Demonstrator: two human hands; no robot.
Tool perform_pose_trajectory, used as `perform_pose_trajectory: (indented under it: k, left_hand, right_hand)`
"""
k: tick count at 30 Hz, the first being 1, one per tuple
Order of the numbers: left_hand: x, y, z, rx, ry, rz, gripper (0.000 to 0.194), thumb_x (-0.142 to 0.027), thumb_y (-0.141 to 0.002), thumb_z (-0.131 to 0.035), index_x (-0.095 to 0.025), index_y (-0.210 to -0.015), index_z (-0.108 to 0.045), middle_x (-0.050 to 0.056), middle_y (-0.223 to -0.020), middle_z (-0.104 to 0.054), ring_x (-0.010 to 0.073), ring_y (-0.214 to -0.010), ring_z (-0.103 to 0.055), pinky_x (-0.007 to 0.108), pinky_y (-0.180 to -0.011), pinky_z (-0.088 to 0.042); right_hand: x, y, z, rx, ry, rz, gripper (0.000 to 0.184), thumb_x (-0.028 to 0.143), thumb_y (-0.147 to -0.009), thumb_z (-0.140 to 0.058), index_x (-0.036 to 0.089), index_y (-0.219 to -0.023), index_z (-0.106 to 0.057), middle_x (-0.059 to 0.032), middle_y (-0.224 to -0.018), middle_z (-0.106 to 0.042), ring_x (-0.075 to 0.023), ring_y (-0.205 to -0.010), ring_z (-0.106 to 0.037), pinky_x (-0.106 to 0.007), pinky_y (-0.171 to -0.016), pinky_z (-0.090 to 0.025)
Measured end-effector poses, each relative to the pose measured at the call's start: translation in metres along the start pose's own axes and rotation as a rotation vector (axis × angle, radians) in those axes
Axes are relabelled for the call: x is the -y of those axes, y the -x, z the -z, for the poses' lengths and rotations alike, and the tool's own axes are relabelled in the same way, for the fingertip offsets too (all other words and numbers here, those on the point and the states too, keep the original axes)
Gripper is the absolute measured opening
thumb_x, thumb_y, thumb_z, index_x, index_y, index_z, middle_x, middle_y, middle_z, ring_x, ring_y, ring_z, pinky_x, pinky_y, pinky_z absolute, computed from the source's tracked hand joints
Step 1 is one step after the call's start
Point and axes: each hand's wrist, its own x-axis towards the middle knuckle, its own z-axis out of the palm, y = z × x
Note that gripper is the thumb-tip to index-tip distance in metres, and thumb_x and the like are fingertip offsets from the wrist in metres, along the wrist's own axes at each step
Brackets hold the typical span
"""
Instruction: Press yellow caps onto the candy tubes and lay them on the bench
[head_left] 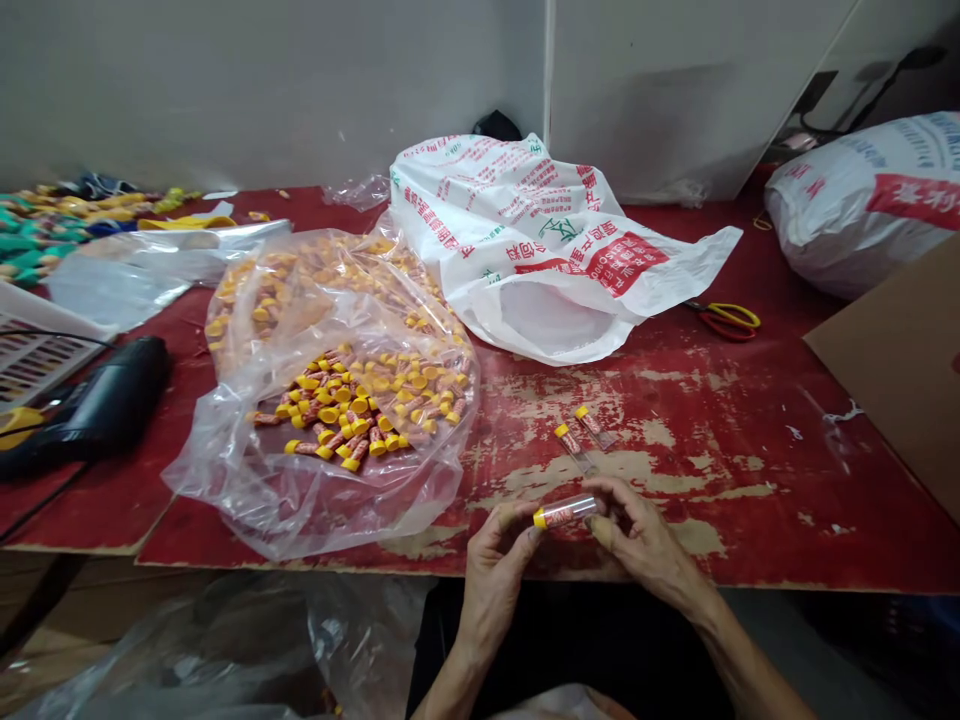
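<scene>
Between my two hands is a clear plastic tube (pixel 568 511) with a yellow cap at its left end and a reddish patterned piece inside. My left hand (pixel 499 560) pinches it at the capped end. At the clear right end, the fingers of my right hand (pixel 643 535) close around it. Just beyond, two similar yellow-capped tubes, a left one (pixel 574 448) and a right one (pixel 595 427), lie on the red table. To the left, an open clear plastic bag (pixel 247 500) holds many small yellow-capped patterned pieces (pixel 352 405).
A white printed sack (pixel 525 230) lies at the back middle. Yellow-and-red-handled pliers or scissors (pixel 727 320) rest right of it. A full sack (pixel 862 200) and a cardboard box (pixel 900 350) stand at right. A black corded tool (pixel 97 400) and a white basket (pixel 45 345) are at left.
</scene>
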Motion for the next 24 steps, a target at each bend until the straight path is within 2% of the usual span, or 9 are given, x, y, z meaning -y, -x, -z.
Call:
perform_pose_trajectory:
  k: [2, 5, 7, 10, 14, 16, 20, 21, 24]
  left_hand:
    - [0.001, -0.001, 0.003, -0.001, 0.004, 0.004, 0.021, -0.032, -0.072, -0.072, -0.022, -0.09, -0.072, 0.003, -0.092, -0.064, 0.0185, -0.092, -0.059, 0.026, -0.084, -0.044]
    - [0.003, 0.0, 0.008, 0.003, 0.021, 0.013, 0.02, -0.032, -0.073, -0.072, -0.022, -0.091, -0.071, 0.002, -0.092, -0.064, 0.0185, -0.092, -0.058, 0.027, -0.085, -0.044]
    - [0.003, 0.0, 0.011, 0.0, 0.033, 0.013, 0.021, -0.032, -0.072, -0.072, -0.022, -0.091, -0.071, 0.002, -0.093, -0.063, 0.0186, -0.092, -0.058, 0.027, -0.086, -0.044]
    - [0.004, 0.0, 0.015, -0.002, 0.041, 0.014, 0.022, -0.032, -0.072, -0.072, -0.022, -0.092, -0.071, 0.003, -0.093, -0.063, 0.0186, -0.091, -0.058, 0.027, -0.084, -0.045]
    - [0.004, -0.002, 0.015, 0.003, 0.047, 0.005, 0.021, -0.032, -0.071, -0.073, -0.021, -0.089, -0.072, 0.003, -0.09, -0.063, 0.0184, -0.088, -0.059, 0.027, -0.081, -0.045]
    - [0.003, -0.002, 0.015, 0.006, 0.051, 0.004, 0.022, -0.033, -0.07, -0.073, -0.02, -0.088, -0.072, 0.003, -0.088, -0.063, 0.0189, -0.087, -0.059, 0.028, -0.08, -0.046]
    - [0.0, -0.002, 0.016, 0.002, 0.066, 0.016, 0.023, -0.033, -0.07, -0.073, -0.02, -0.088, -0.072, 0.004, -0.087, -0.063, 0.019, -0.083, -0.059, 0.028, -0.077, -0.047]
    - [0.0, -0.002, 0.017, 0.008, 0.062, 0.016, 0.022, -0.033, -0.071, -0.072, -0.02, -0.088, -0.072, 0.004, -0.087, -0.063, 0.0187, -0.083, -0.058, 0.028, -0.077, -0.047]
    - [-0.001, -0.002, 0.018, 0.032, 0.035, -0.005, 0.021, -0.033, -0.072, -0.072, -0.02, -0.088, -0.072, 0.004, -0.086, -0.063, 0.0183, -0.084, -0.058, 0.027, -0.077, -0.046]
  right_hand:
    - [0.001, -0.001, 0.001, 0.041, 0.041, -0.001, 0.029, 0.043, -0.085, -0.047, 0.018, -0.089, -0.059, 0.0007, -0.068, -0.053, -0.0127, -0.058, -0.046, -0.023, -0.052, -0.035]
    - [0.0, -0.002, -0.002, 0.009, 0.134, 0.0, 0.043, 0.049, -0.088, -0.038, 0.019, -0.061, -0.05, 0.0026, -0.052, -0.042, -0.012, -0.05, -0.04, -0.024, -0.048, -0.028]
    - [0.001, -0.003, -0.005, -0.021, 0.125, 0.006, 0.04, 0.049, -0.088, -0.039, 0.018, -0.068, -0.054, 0.0018, -0.056, -0.046, -0.0124, -0.051, -0.042, -0.024, -0.049, -0.03]
    - [0.004, -0.002, -0.007, 0.031, 0.044, 0.023, 0.032, 0.045, -0.085, -0.047, 0.017, -0.097, -0.059, -0.0011, -0.075, -0.057, -0.0135, -0.061, -0.049, -0.023, -0.054, -0.037]
    - [0.002, -0.002, -0.011, 0.044, 0.068, 0.022, 0.042, 0.049, -0.089, -0.039, 0.018, -0.064, -0.053, 0.0025, -0.055, -0.043, -0.0118, -0.051, -0.04, -0.023, -0.048, -0.03]
    - [0.001, -0.002, -0.013, -0.016, 0.072, 0.011, 0.045, 0.05, -0.091, -0.036, 0.018, -0.062, -0.051, 0.0027, -0.053, -0.041, -0.0117, -0.05, -0.039, -0.023, -0.047, -0.03]
    - [0.004, -0.002, -0.014, 0.002, 0.029, 0.039, 0.031, 0.044, -0.085, -0.049, 0.018, -0.1, -0.059, -0.0012, -0.075, -0.058, -0.0139, -0.062, -0.051, -0.022, -0.053, -0.04]
    - [0.005, -0.002, -0.014, 0.019, 0.04, 0.051, 0.03, 0.043, -0.085, -0.049, 0.018, -0.098, -0.059, -0.0011, -0.075, -0.058, -0.0139, -0.062, -0.051, -0.022, -0.053, -0.039]
    - [0.004, -0.002, -0.014, -0.008, 0.148, 0.074, 0.039, 0.047, -0.089, -0.041, 0.019, -0.066, -0.054, 0.0019, -0.054, -0.046, -0.0121, -0.05, -0.043, -0.023, -0.048, -0.031]
